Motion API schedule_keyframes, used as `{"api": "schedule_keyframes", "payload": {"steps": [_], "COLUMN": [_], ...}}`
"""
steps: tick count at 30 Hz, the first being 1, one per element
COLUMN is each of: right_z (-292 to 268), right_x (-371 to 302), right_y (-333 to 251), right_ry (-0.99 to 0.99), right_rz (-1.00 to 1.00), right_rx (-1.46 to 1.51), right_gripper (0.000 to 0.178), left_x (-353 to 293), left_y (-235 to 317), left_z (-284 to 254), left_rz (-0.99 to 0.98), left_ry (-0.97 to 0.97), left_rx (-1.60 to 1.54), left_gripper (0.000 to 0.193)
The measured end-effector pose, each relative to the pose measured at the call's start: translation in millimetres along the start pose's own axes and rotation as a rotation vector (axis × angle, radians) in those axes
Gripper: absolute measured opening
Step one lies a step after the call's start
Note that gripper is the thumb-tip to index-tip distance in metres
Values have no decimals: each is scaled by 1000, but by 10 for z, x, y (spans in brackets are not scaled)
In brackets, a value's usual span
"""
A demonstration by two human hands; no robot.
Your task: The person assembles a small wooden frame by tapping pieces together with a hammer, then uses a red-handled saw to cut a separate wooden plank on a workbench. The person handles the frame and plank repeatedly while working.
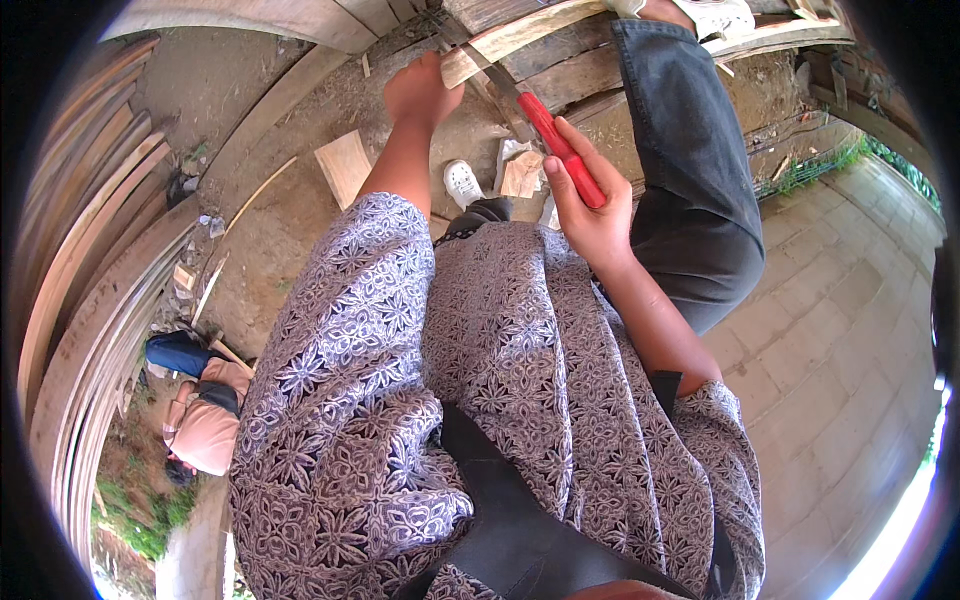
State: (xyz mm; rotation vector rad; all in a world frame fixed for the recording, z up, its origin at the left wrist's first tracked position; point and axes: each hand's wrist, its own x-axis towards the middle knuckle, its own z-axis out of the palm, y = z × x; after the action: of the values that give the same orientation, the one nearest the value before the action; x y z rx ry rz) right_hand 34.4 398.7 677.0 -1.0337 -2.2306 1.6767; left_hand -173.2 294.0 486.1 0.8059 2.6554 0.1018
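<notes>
My right hand (598, 205) is wrapped around the red handle of a saw (548, 130), thumb along the grip. Its narrow dark blade runs up and left across a pale wooden strip (540, 38) near the strip's left end; the teeth are too small to make out. My left hand (420, 92) is closed at that same end of the strip, its fingertips partly hidden. The strip lies over weathered planks (575, 70), with my right foot, in a white shoe (718, 18), up at its far right.
Below, my other white shoe (462, 184) stands on the dirt ground beside a wood offcut (522, 174). A flat board (343, 167) lies left of my forearm. Long timber (95, 230) is stacked at left, near another person (205, 415). A block wall (825, 300) rises at right.
</notes>
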Motion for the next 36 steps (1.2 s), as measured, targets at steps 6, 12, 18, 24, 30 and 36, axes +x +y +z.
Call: {"api": "schedule_keyframes", "payload": {"steps": [6,12,18,24,30,36], "right_z": [-96,-119,-135,-151,-163,-368], "right_x": [-58,-66,-108,-142,-68,-316], "right_y": [-12,-28,-40,15,-141,-368], "right_ry": [4,1,-11,12,-35,-55], "right_rz": [2,-27,4,-16,-1,1], "right_rx": [6,-10,-32,-20,-47,-141], "right_gripper": [43,44,43,43,42,44], "left_x": [-76,-51,-35,-43,-21,3], "left_y": [66,67,77,111,51,82], "left_z": [-25,3,80,107,159,50], "left_rz": [-9,-8,-8,11,23,-31], "left_ry": [13,-4,30,55,84,-49], "left_rx": [24,10,-41,-70,-56,-26], "left_gripper": [51,53,51,50,48,44]}}
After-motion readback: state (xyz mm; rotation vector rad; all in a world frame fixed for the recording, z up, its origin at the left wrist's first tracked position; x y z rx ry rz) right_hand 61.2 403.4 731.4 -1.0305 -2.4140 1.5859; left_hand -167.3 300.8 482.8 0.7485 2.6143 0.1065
